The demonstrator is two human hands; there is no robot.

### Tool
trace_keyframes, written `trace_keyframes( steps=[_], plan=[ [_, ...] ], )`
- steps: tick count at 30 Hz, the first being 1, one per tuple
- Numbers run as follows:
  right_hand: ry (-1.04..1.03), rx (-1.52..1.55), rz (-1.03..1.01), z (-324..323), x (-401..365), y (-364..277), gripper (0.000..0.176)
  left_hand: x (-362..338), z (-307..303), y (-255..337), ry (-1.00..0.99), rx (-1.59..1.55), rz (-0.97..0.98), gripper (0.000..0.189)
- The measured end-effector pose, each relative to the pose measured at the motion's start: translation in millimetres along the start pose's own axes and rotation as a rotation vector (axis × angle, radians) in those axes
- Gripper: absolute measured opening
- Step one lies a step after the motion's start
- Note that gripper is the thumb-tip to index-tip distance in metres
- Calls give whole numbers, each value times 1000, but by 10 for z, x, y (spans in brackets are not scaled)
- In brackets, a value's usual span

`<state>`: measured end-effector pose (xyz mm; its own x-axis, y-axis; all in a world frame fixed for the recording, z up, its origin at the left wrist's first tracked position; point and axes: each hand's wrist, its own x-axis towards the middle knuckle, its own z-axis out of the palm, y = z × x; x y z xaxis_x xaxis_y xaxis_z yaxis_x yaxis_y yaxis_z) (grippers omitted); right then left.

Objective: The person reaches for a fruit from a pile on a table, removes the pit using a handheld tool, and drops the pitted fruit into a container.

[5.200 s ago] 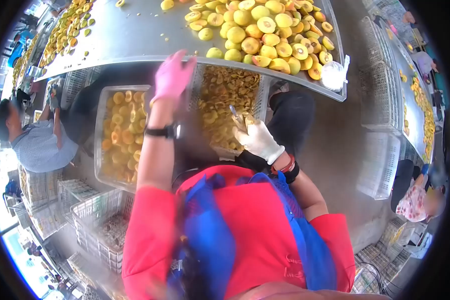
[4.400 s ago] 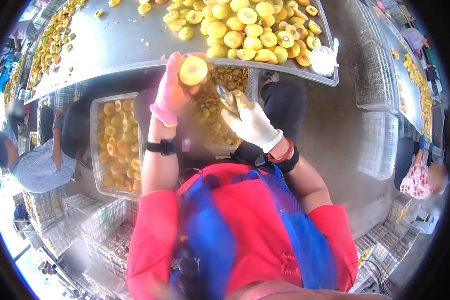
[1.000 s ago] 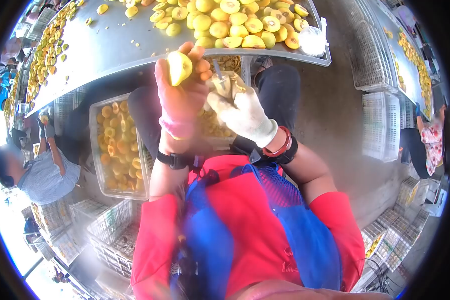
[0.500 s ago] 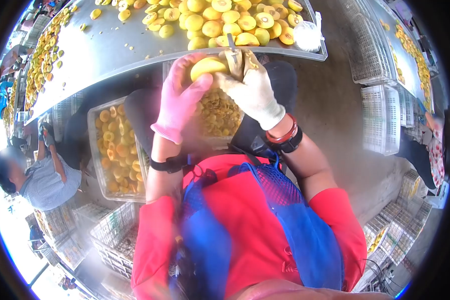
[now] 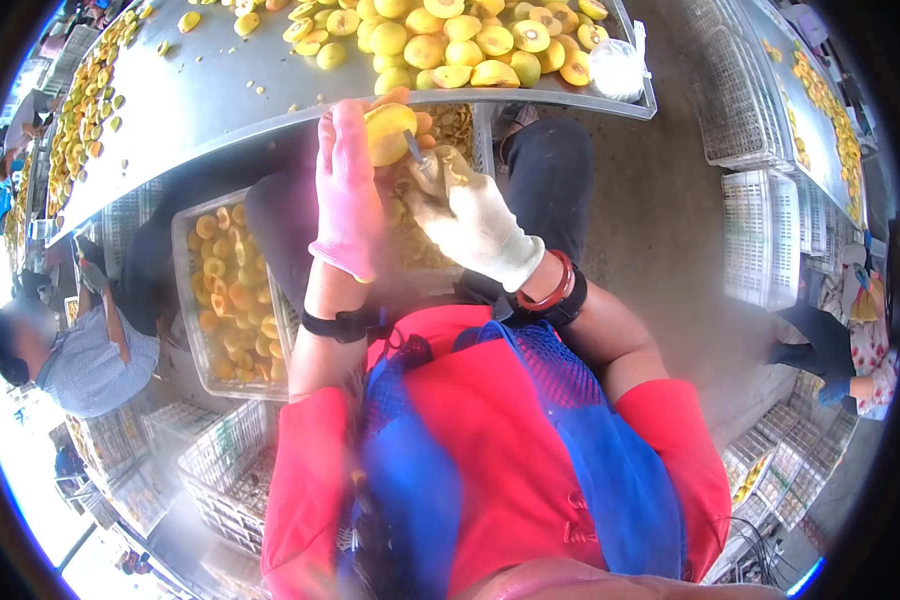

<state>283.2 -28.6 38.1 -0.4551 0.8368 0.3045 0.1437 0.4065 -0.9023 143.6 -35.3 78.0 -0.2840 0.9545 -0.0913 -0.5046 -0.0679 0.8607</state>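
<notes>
Both hands (image 5: 348,205) (image 5: 478,225), one fruit (image 5: 389,137), near table edge (image 5: 540,98)

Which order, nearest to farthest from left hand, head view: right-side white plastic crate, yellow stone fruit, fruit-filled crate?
1. Yellow stone fruit: in the left hand.
2. Fruit-filled crate: by the person's left leg.
3. White plastic crate: over to the person's right.

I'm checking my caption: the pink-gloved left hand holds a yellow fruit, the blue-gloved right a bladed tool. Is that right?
Blue is wrong: the head view shows the right hand gloved in white, holding the bladed tool. The rest stands.
</notes>
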Motion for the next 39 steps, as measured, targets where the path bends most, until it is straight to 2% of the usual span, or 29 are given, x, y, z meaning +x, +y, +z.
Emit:
trace_keyframes(
  steps=[1,5,8,11,14,17,20,21,22,24,25,27,30,32,33,34,37,38,39],
  plan=[
    [-25,-21,52,16,-16,11,38,-19,12,-6,-6,-38,-26,39],
    [47,-63,-17,19,1,-29,36,-73,91,-50,-3,-25,14,50],
    [114,-60,-84,43,20,-2,31,-144,276,-118,66,-86,200,43],
    [90,-26,58,14,20,-53,33,-106,122,-243,-128,4,251,40],
    [96,23,89,3,33,-114,34,-93,147,-320,-107,106,362,48],
    [54,46,-64,-19,83,-61,30,-49,116,-379,-95,146,419,54],
    [-110,107,-205,-110,129,-103,27,-74,56,-330,-158,158,390,56],
    [-231,195,-10,-174,147,-141,26,-83,38,-316,-189,164,367,57],
    [-351,282,191,-259,157,-208,26,-79,26,-325,-259,53,375,38],
    [-523,455,635,-415,225,-442,24,-62,52,-308,-236,107,353,49],
    [-429,406,446,-372,209,-385,23,-52,71,-288,-227,135,343,55],
    [-238,301,70,-253,156,-204,23,-47,115,-238,-172,166,304,46],
    [-263,18,-16,-208,96,-135,28,-74,315,-112,17,227,284,44],
    [-277,305,87,-134,66,-89,20,-64,212,-142,-35,189,299,41],
    [-442,479,338,-237,98,-201,15,-58,162,-136,-62,171,309,40],
    [-566,608,617,-339,132,-313,11,-81,154,-75,-45,157,246,47],
    [-739,1050,762,-407,97,-292,7,-72,43,-69,-313,53,331,50],
    [-801,1065,759,-413,81,-138,10,-71,56,-47,-329,55,355,50],
    [-719,821,630,-408,98,-156,11,-13,19,-53,-413,92,453,48]
  ],
)
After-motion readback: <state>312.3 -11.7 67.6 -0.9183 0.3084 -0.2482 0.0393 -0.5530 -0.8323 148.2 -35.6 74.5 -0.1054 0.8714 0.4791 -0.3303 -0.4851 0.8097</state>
